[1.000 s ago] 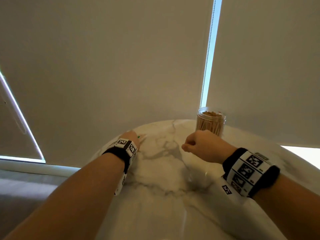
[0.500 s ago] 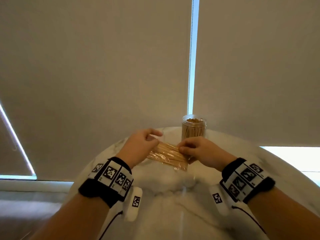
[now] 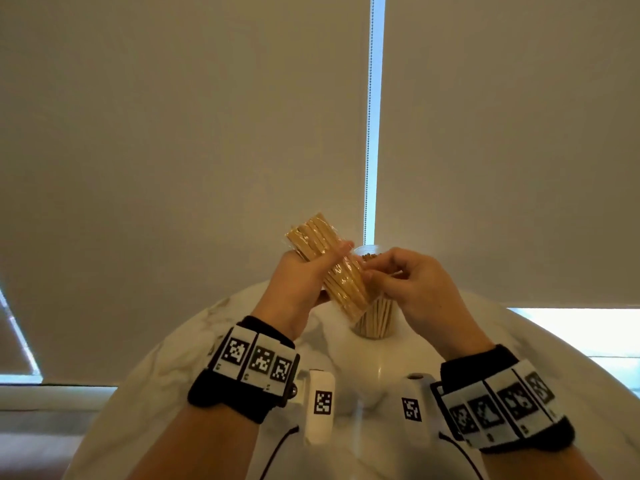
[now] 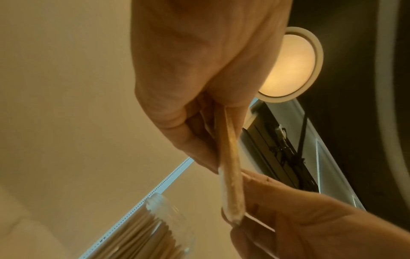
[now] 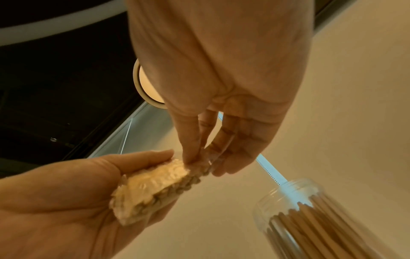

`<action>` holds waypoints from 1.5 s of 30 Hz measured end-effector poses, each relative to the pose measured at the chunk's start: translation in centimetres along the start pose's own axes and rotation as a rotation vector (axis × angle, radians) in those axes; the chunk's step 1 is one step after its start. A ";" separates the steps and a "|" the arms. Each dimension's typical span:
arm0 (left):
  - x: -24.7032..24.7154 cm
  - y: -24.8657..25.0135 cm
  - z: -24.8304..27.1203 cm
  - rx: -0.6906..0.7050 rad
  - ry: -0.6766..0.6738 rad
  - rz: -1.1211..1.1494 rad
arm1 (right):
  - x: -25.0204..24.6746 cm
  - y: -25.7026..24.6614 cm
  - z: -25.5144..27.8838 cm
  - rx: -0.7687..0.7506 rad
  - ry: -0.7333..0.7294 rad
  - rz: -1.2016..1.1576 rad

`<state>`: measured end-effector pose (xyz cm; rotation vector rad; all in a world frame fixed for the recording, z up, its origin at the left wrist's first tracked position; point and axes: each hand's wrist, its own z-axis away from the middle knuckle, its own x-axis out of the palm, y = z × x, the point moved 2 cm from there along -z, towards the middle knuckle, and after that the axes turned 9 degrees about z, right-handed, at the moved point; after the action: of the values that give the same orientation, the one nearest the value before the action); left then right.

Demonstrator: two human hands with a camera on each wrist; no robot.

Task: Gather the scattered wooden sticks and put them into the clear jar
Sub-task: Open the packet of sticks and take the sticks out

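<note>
A bundle of wooden sticks (image 3: pixel 329 261) in clear plastic wrap is held up above the table, tilted with its far end to the upper left. My left hand (image 3: pixel 304 271) grips its middle. My right hand (image 3: pixel 398 275) pinches the wrap at the bundle's lower right edge. In the right wrist view the bundle (image 5: pixel 155 185) lies in the left palm and my right fingertips (image 5: pixel 195 157) pinch the wrap. The left wrist view shows the bundle (image 4: pixel 230 166) edge-on. The clear jar (image 3: pixel 375 320), (image 5: pixel 321 219), (image 4: pixel 153 233) stands behind the hands, full of upright sticks.
The round white marble table (image 3: pixel 346 375) carries the jar near its far edge. Closed beige roller blinds (image 3: pixel 207 133) hang right behind it, with a bead chain (image 3: pixel 369 116) in the gap. A round ceiling lamp (image 4: pixel 290 64) glows overhead.
A second ago both hands were low over the table with no bundle in sight. They took up the wrapped bundle and have raised and tilted it in front of the jar.
</note>
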<state>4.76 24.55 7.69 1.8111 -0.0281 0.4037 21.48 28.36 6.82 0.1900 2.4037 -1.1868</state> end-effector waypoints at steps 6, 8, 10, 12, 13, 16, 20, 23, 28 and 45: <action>-0.1 -2.1 -0.8 -0.046 0.078 0.020 | 0.1 1.2 -0.5 -0.032 -0.036 0.093; -0.1 -2.5 -1.2 -0.075 0.101 0.039 | 0.3 1.6 -0.6 -0.062 -0.009 0.129; 0.0 -2.7 -1.4 -0.090 0.120 0.051 | 0.4 1.9 -0.5 -0.106 0.035 0.152; -0.1 -3.0 -1.6 -0.107 0.136 0.060 | 0.7 1.9 -0.4 -0.156 0.066 0.211; -0.2 -3.1 -1.6 -0.112 0.143 0.060 | 0.8 1.8 -0.3 -0.174 0.076 0.233; -0.5 -3.2 -1.7 -0.099 0.142 0.048 | 1.2 1.8 -0.2 -0.200 0.096 0.227; 0.0 -2.3 -1.5 0.007 0.079 0.031 | 1.2 1.7 -0.4 -0.139 0.135 0.205; 0.5 -1.6 -1.2 0.036 0.036 0.017 | 0.6 1.4 -0.4 -0.120 0.133 0.224; 0.6 -1.5 -1.2 0.075 0.128 0.001 | 0.2 0.8 -0.4 -0.178 0.148 0.205; -1.0 -0.1 -1.1 0.024 0.054 -0.016 | 0.9 -0.3 0.1 -0.178 0.041 0.180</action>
<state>3.55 25.47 7.56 1.8222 0.0291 0.4427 20.58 28.07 6.53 0.3688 2.4526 -0.8917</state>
